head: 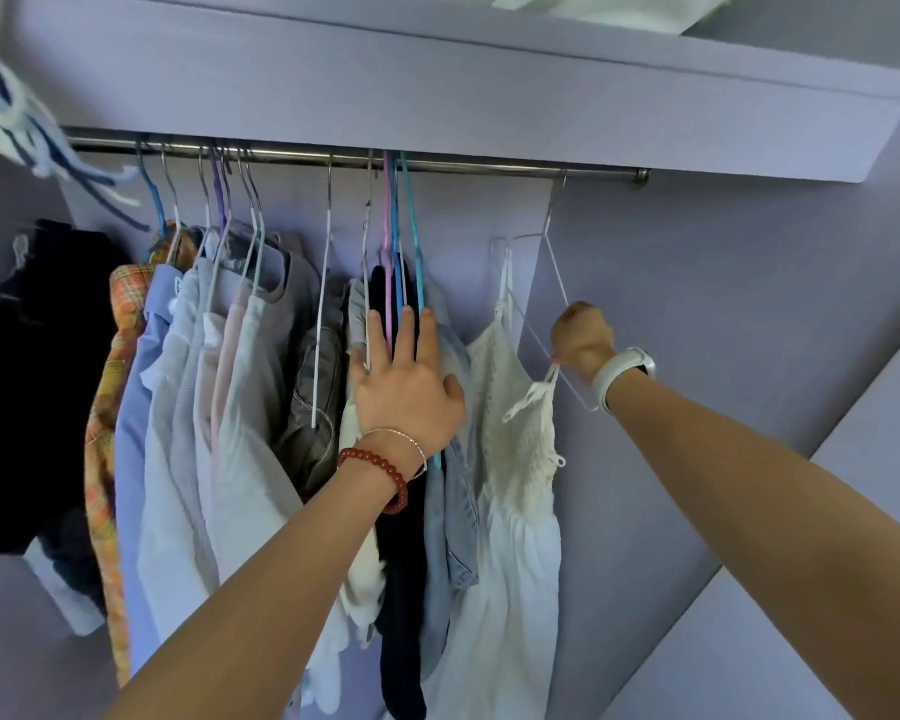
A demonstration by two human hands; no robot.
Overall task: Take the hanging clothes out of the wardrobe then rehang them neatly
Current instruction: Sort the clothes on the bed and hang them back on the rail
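**Clothes on the wardrobe rail, one hanger gripped at the right end**

A metal rail is seen running under a lilac shelf inside the wardrobe. The hanging clothes are kept on this rail. At the left end a dark garment is hung, followed by an orange checked shirt, a pale blue shirt and several white and pale tops, packed closely together. Near the middle, a grey garment, a black garment and a light denim piece are suspended from pink, blue and teal hangers.

The left hand is laid flat against this middle group, its fingers straight and spread over the hangers and cloth, with nothing clasped. A red bead bracelet is worn on its wrist.

To the right, a white sleeveless dress is hung on a white wire hanger, hooked on the rail and set a little apart from the rest. The lower edge of this hanger, with a dress strap, is gripped by the right hand, its fingers curled. A white wristband is worn on that wrist.
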